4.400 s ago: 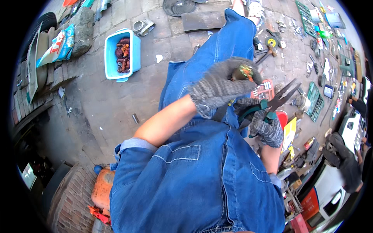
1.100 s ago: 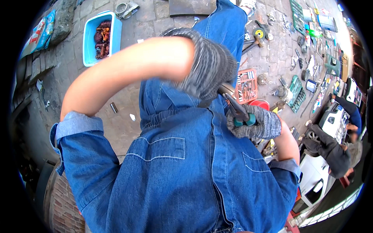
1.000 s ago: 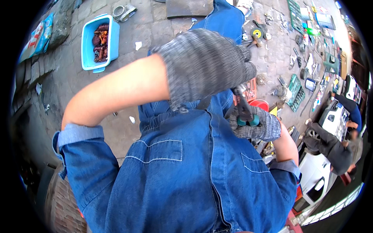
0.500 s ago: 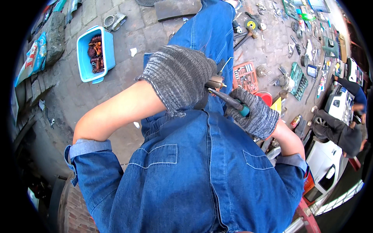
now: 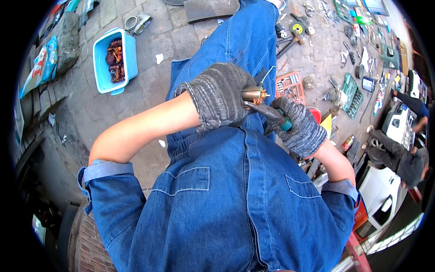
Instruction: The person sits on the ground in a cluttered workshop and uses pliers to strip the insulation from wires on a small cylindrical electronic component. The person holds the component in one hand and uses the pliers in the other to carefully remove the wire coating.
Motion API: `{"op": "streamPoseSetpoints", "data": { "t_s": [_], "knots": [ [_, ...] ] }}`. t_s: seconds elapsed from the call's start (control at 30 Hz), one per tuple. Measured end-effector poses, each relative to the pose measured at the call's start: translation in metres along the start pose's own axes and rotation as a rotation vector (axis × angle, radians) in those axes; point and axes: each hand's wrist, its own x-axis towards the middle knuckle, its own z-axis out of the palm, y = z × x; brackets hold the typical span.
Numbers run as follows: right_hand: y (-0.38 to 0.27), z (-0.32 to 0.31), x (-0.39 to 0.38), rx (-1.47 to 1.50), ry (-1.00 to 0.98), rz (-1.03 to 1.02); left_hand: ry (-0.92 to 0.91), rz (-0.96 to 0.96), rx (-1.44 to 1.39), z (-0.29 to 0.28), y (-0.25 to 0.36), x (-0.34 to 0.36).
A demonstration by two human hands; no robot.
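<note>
Over my denim-covered lap, my left hand (image 5: 217, 90) in a grey knit glove grips a cylindrical metal part (image 5: 253, 93) with frayed copper-coloured wire at its exposed right end. My right hand (image 5: 297, 127), gloved alike, holds green-handled pliers (image 5: 267, 112), their dark jaws pointing left to just below the part, near my left fingers; whether they touch it I cannot tell. A thin bent metal rod (image 5: 268, 74) shows just beyond the part.
A blue tub (image 5: 130, 59) of rusty coils stands left. A red toolkit case (image 5: 291, 79), green socket case (image 5: 352, 93), hammer (image 5: 293, 43) and many scattered tools lie on the paving. Two co-workers (image 5: 405, 165) (image 5: 414, 106) are at white car parts (image 5: 392, 118) at right.
My left hand has lowered from a blurred, higher position, showing the metal part more. The pliers have turned from steeply upright to pointing left beside it. The view has shifted slightly.
</note>
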Motion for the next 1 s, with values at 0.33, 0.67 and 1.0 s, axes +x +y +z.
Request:
{"op": "streamPoseSetpoints", "data": {
  "t_s": [0.33, 0.67, 1.0],
  "knots": [
    [-0.002, -0.006, 0.002, -0.042, -0.067, -0.043, -0.054, 0.130, -0.214, 0.009, -0.011, -0.003],
    [0.014, -0.002, -0.005, 0.245, -0.109, -0.173, -0.320, 0.093, -1.165, -0.003, -0.013, -0.014],
    [0.010, 0.027, 0.016, 0.314, 0.247, 0.046, 0.228, -0.235, -1.313, 0.013, 0.004, 0.019]
  ]
}}
